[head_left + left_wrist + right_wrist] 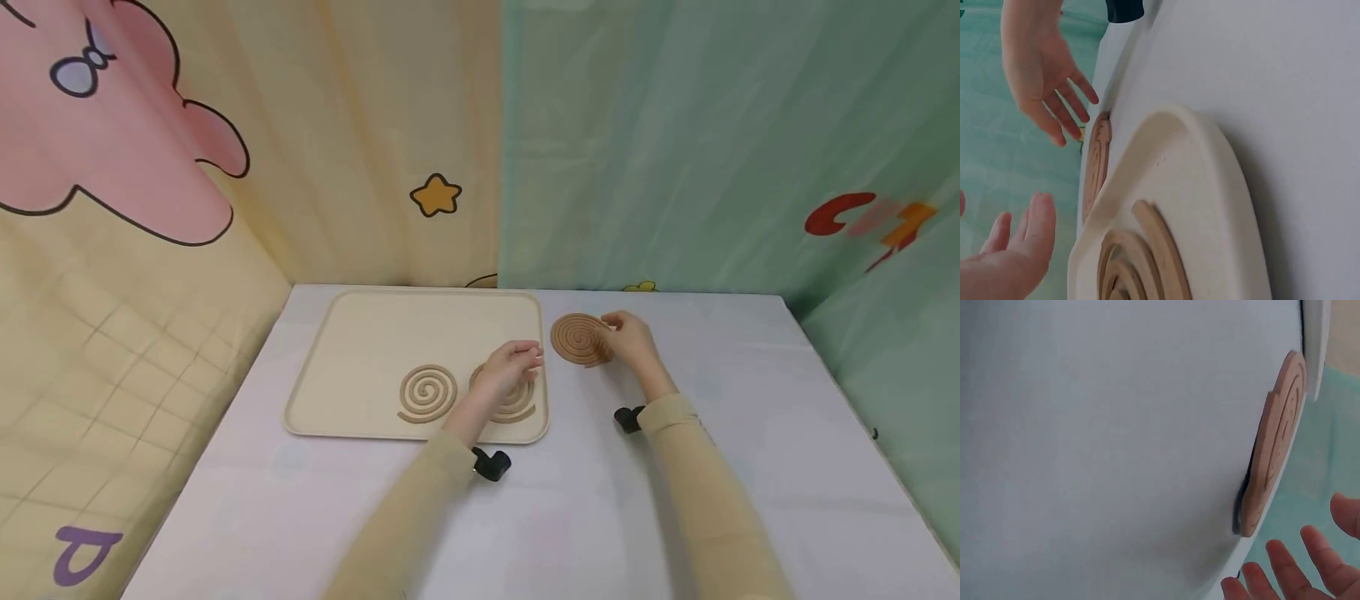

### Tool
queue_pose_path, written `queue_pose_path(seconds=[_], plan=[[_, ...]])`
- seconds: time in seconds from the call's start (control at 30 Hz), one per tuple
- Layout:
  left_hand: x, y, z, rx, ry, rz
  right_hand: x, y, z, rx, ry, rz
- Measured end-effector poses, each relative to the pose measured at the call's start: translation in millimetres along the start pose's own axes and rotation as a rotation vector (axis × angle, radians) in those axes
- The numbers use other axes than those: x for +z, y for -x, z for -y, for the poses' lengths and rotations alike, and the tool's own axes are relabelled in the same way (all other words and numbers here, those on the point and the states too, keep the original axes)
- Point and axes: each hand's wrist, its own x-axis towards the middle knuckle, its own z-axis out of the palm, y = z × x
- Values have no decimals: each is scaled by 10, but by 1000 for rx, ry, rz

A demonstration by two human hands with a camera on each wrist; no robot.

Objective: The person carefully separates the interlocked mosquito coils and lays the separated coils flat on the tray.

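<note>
A tightly wound brown mosquito coil disc (577, 337), seemingly nested coils, lies on the white table just right of the tray. My right hand (632, 333) is over its right edge; in the right wrist view its fingers (1285, 565) are spread and apart from the disc. Two looser single coils lie on the cream tray (360, 333): one coil (427, 393) at the lower middle, another coil (517, 408) at the lower right. Above that second coil hovers my left hand (510, 367), partly covering it, fingers relaxed and holding nothing.
The tray has a raised rim (1222, 156) on the white table (585, 500). A cream curtain (360, 150) and a green curtain (675, 150) with cartoon prints stand behind the table. Black cameras are strapped at both wrists.
</note>
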Motion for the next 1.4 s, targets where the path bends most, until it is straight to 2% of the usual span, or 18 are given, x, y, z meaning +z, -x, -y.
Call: queue_pose_path(seconds=[0.07,0.17,0.23,0.33,0.5,0.63,0.73,0.87,1.0,1.1,1.2,1.27,1.4], plan=[[144,-74,45,-66,83,90,6,-19,-89,57,-8,27],[279,-130,100,-144,172,157,25,-38,-182,114,-34,87],[335,-164,127,-175,214,183,44,-43,-221,116,-32,110],[394,-216,156,-196,235,189,80,-48,-262,94,-5,134],[454,-294,151,-240,205,202,127,-42,-286,71,20,142],[464,-345,122,-235,242,219,121,-37,-272,92,-48,130],[461,-356,105,-231,275,209,93,-14,-267,136,-110,105],[467,-328,81,-222,237,132,67,45,-277,210,-223,37],[504,-336,68,-164,184,-22,87,83,-257,235,-380,-34],[516,-367,95,-104,145,-190,142,93,-183,224,-464,-34],[490,-389,124,-48,86,-325,202,106,-93,221,-536,-16],[453,-402,132,-9,46,-379,228,131,-25,215,-556,-15],[370,-422,131,76,36,-462,269,199,133,191,-622,-14]])
